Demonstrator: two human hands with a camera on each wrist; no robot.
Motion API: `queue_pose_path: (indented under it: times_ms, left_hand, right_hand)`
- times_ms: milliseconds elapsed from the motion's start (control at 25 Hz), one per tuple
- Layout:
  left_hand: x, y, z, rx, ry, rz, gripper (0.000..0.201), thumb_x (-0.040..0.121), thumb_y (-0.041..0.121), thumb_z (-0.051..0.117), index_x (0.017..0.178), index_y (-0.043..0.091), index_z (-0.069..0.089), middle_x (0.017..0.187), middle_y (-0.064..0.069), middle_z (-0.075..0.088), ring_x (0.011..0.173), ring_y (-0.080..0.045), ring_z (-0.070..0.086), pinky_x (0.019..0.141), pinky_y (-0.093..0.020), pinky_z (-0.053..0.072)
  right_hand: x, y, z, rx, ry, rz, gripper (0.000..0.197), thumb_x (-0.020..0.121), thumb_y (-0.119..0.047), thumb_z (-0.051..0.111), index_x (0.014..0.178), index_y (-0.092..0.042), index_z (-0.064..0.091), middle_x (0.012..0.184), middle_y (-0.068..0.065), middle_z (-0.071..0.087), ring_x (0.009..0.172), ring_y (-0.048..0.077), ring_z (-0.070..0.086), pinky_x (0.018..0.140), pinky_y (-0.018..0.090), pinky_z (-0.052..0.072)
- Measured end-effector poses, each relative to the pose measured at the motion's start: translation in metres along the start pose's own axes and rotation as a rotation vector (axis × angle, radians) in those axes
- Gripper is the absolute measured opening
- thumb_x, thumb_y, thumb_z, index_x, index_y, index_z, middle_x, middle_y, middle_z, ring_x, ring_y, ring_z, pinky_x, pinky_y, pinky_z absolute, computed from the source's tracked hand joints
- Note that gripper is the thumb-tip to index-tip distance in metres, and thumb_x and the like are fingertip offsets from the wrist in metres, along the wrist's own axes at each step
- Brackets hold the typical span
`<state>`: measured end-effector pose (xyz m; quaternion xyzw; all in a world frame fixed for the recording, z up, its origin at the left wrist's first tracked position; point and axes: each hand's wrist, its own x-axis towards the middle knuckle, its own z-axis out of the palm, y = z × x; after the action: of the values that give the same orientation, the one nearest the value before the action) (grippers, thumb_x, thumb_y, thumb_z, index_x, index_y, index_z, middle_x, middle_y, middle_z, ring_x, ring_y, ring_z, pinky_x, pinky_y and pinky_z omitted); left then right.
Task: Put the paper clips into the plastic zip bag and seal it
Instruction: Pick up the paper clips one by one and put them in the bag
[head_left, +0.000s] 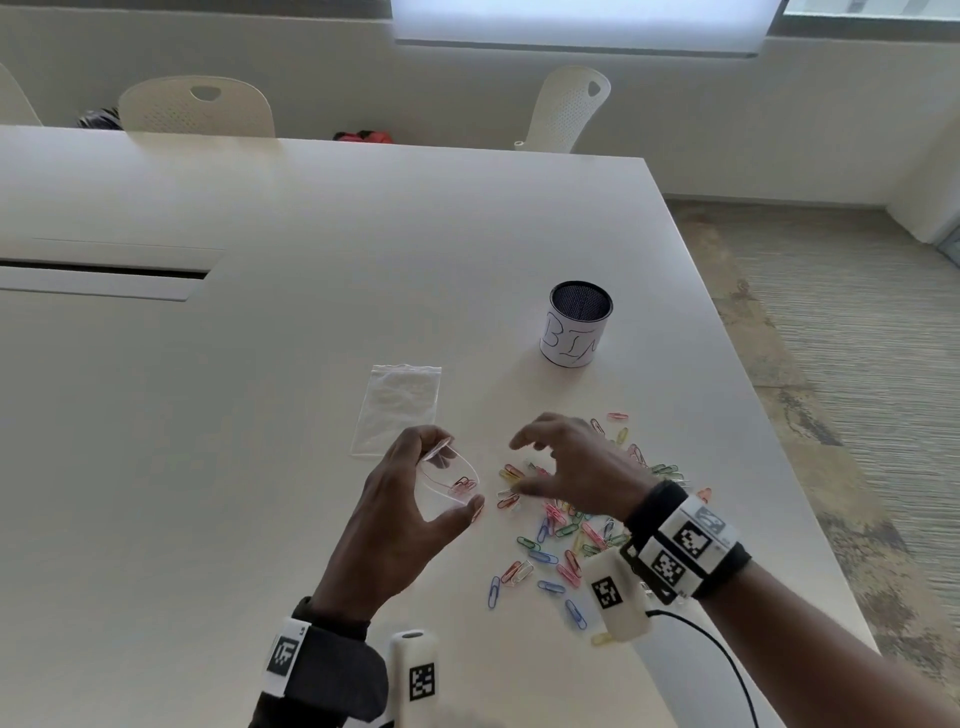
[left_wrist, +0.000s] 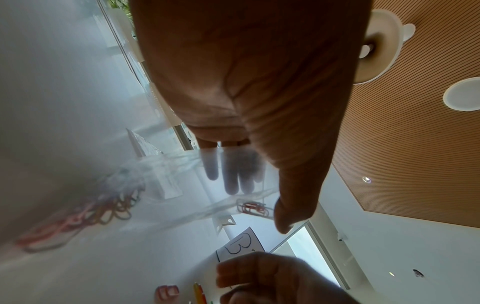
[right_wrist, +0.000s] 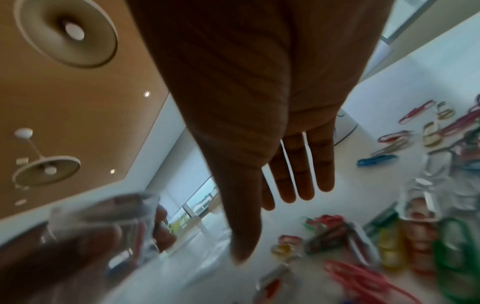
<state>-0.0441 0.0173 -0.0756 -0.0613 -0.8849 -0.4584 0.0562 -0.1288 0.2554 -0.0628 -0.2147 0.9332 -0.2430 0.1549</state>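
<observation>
My left hand (head_left: 457, 470) pinches a small clear zip bag (head_left: 447, 480) between thumb and fingers, holding it just above the table with its mouth bowed toward the right. A few red paper clips (head_left: 462, 486) lie inside it; the left wrist view shows them (left_wrist: 253, 207) through the plastic by my thumb. My right hand (head_left: 519, 465) hovers with spread, straight fingers over the pile of coloured paper clips (head_left: 561, 530), holding nothing; the right wrist view shows its fingers (right_wrist: 301, 174) extended above the clips (right_wrist: 389, 246).
A second, empty zip bag (head_left: 397, 410) lies flat on the white table (head_left: 260, 415) just beyond my left hand. A mesh cup labelled BIN (head_left: 579, 325) stands behind the pile. The table's right edge runs close to the clips. Chairs stand at the far side.
</observation>
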Motion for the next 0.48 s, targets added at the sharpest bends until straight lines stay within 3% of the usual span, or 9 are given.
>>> queue_pose_path:
  times_ms: [80, 160, 360, 480]
  left_hand:
    - [-0.001, 0.001, -0.001, -0.002, -0.001, -0.007, 0.059, 0.082, 0.036, 0.089, 0.127, 0.036, 0.051, 0.114, 0.024, 0.063, 0.116, 0.003, 0.06, 0.096, -0.005, 0.042]
    - [-0.002, 0.001, -0.001, 0.0, -0.001, -0.01, 0.06, 0.082, 0.036, 0.089, 0.127, 0.036, 0.051, 0.114, 0.024, 0.063, 0.115, 0.004, 0.06, 0.095, -0.006, 0.042]
    - [-0.002, 0.0, 0.0, 0.003, -0.001, -0.009, 0.059, 0.081, 0.035, 0.089, 0.127, 0.034, 0.052, 0.113, 0.024, 0.063, 0.114, 0.003, 0.061, 0.094, -0.001, 0.039]
    - [-0.002, 0.0, -0.001, 0.007, -0.004, -0.013, 0.058, 0.082, 0.036, 0.088, 0.128, 0.034, 0.052, 0.113, 0.024, 0.064, 0.113, 0.002, 0.062, 0.094, -0.001, 0.039]
  right_hand:
    - [0.001, 0.001, 0.011, -0.145, -0.073, -0.017, 0.08, 0.073, -0.064, 0.082, 0.14, -0.028, 0.058, 0.14, -0.004, 0.056, 0.122, 0.015, 0.054, 0.099, 0.035, 0.052]
    - [0.001, -0.001, 0.019, -0.215, -0.072, -0.052, 0.078, 0.072, -0.066, 0.081, 0.138, -0.032, 0.058, 0.139, -0.007, 0.054, 0.124, 0.015, 0.05, 0.097, 0.033, 0.049]
    - [0.002, -0.002, 0.025, -0.116, 0.007, -0.096, 0.016, 0.092, -0.034, 0.075, 0.104, -0.024, 0.073, 0.114, -0.006, 0.064, 0.101, 0.013, 0.061, 0.09, 0.038, 0.058]
    - [0.002, 0.003, 0.021, -0.137, 0.028, -0.087, 0.005, 0.096, -0.022, 0.072, 0.099, -0.02, 0.074, 0.109, -0.005, 0.066, 0.094, 0.013, 0.066, 0.085, 0.034, 0.061]
